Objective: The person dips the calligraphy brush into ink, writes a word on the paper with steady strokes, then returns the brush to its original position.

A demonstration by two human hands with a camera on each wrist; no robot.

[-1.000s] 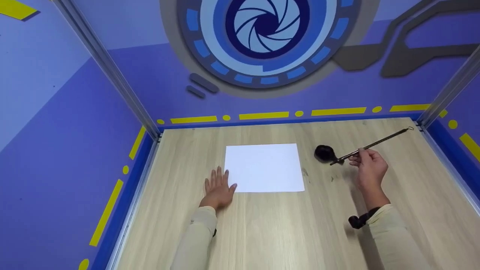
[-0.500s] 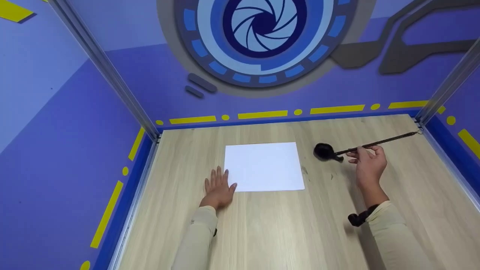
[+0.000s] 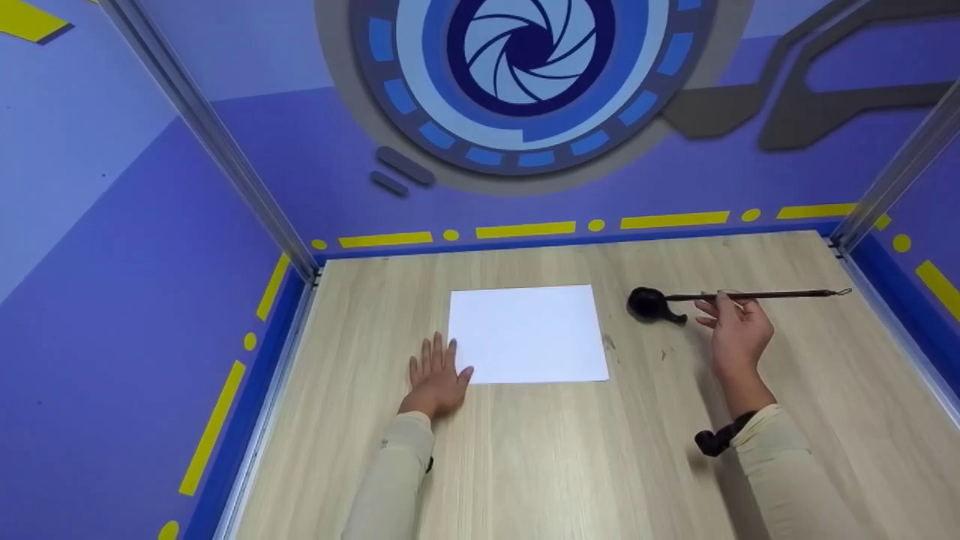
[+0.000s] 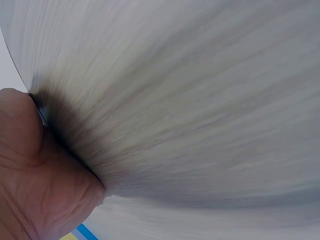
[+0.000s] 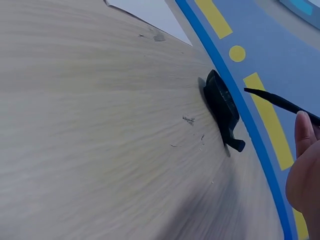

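A flat white paper (image 3: 529, 334) has the left hand (image 3: 437, 384) spread at its left edge. Right of the paper sits a black dish (image 3: 646, 304); farther right, the right hand (image 3: 739, 337) pinches a slim brush (image 3: 795, 295), dark tip toward the paper.

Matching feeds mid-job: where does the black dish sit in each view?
Head: black dish right of centre, beyond the right edge of the white paper.
Left wrist: not in it.
Right wrist: right of centre, left of the brush.
Landmark shared by head and right wrist: the white paper, at the latter's top edge.
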